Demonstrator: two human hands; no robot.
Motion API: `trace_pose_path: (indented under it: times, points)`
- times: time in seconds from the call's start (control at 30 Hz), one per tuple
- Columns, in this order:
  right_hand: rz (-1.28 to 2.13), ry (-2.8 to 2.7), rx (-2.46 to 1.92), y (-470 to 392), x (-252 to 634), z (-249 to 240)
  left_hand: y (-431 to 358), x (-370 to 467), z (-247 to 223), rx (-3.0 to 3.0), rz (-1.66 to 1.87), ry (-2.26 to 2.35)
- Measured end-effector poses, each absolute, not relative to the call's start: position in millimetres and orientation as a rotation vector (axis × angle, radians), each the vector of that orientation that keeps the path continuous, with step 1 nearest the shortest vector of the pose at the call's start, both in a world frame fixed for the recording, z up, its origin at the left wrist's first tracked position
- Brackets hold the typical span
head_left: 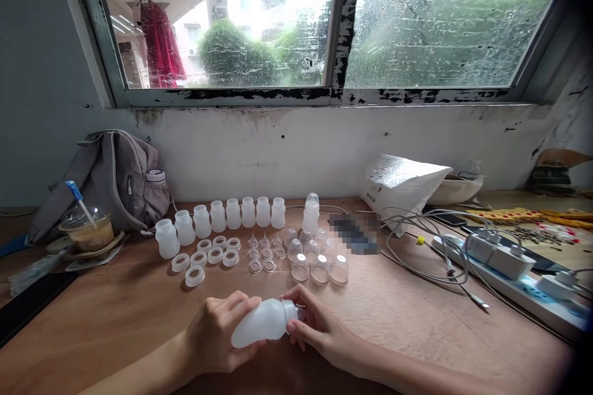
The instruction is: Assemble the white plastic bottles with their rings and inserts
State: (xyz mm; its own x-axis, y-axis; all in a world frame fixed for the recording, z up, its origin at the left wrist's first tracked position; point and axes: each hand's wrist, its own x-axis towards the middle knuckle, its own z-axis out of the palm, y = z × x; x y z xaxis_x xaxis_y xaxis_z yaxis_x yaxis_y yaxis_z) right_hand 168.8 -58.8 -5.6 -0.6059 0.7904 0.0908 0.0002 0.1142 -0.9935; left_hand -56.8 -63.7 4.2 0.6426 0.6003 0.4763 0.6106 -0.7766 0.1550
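My left hand (225, 327) is wrapped round the body of a frosted white baby bottle (262, 324), which lies tilted on its side just above the table. My right hand (319, 327) pinches the bottle's ridged neck end (290, 310), where a clear teat (301, 313) shows partly behind the fingers. Beyond the hands lie several white collar rings (195, 276), several clear teats (255, 265) and several clear dome caps (320, 268). A row of open bottle bodies (217, 216) stands behind them, and one capped bottle (311, 215) is upright at its right.
On the left are a drink cup (88, 227), a grey backpack (120, 173) and a black flat object (37, 305). White cables (417, 259) and a power strip (523, 290) spread over the right side. A silvery white bag (403, 185) leans near the wall.
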Motion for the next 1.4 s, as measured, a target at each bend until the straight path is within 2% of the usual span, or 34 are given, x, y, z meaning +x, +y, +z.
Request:
trace_pose_path:
  times: [0.47,0.57,0.67,0.73,0.83,0.97,1.07,1.13,1.27,1.4]
  points:
    - [1.277,-2.027,-0.797,-64,173,-1,-75,-54,24,-2.964,-0.805,-1.363]
    - [1.022,-2.147,-0.755,-62,176,-1,-76,-52,30,-3.116,-0.936,-1.616]
    - [0.714,-2.278,-0.649,-60,181,2,-74,-50,28,-3.322,-1.182,-2.055]
    - [0.631,-2.289,-0.612,-58,182,7,-71,-49,24,-3.407,-1.323,-2.249]
    - [0.816,-2.168,-0.695,-55,182,14,-65,-48,18,-3.445,-1.389,-2.303]
    - [1.509,-1.808,-0.891,-50,180,19,-62,-50,19,-3.352,-1.401,-2.18]
    - [1.929,-1.576,-0.923,-48,177,16,-67,-51,23,-3.243,-1.165,-2.031]
    - [2.055,-1.495,-0.939,-49,176,14,-71,-51,24,-3.15,-0.994,-1.892]
    - [1.986,-1.607,-0.95,-52,176,10,-75,-52,23,-3.078,-0.962,-1.62]
    - [1.308,-1.994,-0.831,-61,178,16,-70,-53,22,-3.229,-1.187,-1.95]
